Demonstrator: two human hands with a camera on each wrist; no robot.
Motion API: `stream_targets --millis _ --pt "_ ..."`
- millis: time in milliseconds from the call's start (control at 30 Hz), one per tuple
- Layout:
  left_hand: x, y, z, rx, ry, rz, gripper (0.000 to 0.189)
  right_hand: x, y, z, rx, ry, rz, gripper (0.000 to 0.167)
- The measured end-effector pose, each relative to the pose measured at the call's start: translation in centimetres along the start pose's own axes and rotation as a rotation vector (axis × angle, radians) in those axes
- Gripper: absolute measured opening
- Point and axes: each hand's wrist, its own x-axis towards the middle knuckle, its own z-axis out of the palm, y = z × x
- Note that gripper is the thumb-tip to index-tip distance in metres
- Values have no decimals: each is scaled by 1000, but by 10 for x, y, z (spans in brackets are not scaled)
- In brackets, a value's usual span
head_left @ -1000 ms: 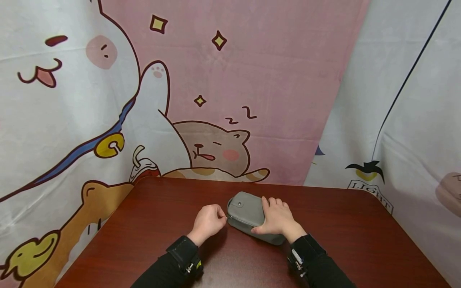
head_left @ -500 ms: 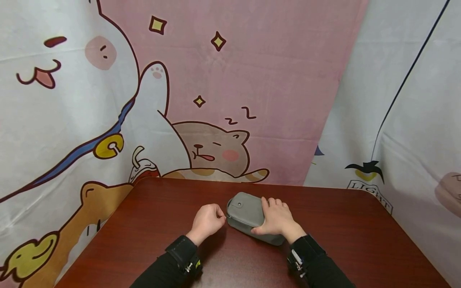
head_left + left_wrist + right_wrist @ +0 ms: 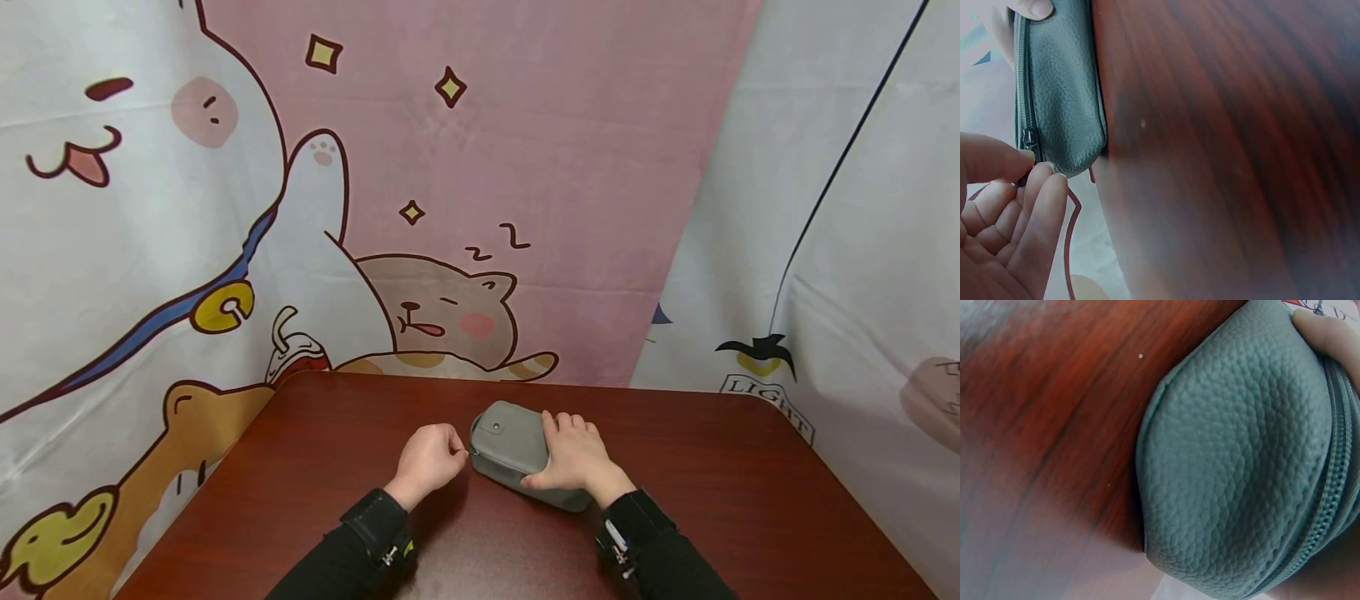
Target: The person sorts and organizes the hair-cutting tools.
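A grey-green zippered pouch point(image 3: 510, 442) with pebbled, leather-like sides lies on the reddish-brown table. At its left end my left hand point(image 3: 429, 462) pinches the small dark zipper pull point(image 3: 1021, 181) between thumb and fingers. Just above the fingertips, the zipper slider point(image 3: 1029, 139) shows in the left wrist view, and the closed-looking zipper teeth point(image 3: 1020, 75) run along the side from it. My right hand point(image 3: 576, 457) grips the pouch from the right, thumb on the near side and fingers over the top. A snap button point(image 3: 497, 427) shows on the pouch's top.
The table point(image 3: 675, 500) has its far edge just beyond the pouch. Behind it hangs a cloth backdrop point(image 3: 555, 167) printed with cartoon animals. Dark straps with small devices circle both wrists.
Both hands and the pouch keep their places on the table. The head view has shifted very slightly.
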Motion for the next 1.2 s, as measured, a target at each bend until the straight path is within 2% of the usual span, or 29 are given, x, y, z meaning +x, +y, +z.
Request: stream_targets --millis 167,333,633,1200 --pt "0 1 -1 73 9 71 26 1 1 1 -9 7 -2 118" --pt "0 1 0 117 19 113 28 1 1 3 -10 13 -5 118" --pt "1 0 0 145 30 137 28 0 1 3 1 23 -15 118" --pt "6 -4 -4 172 26 146 26 0 1 3 -10 30 -28 115"
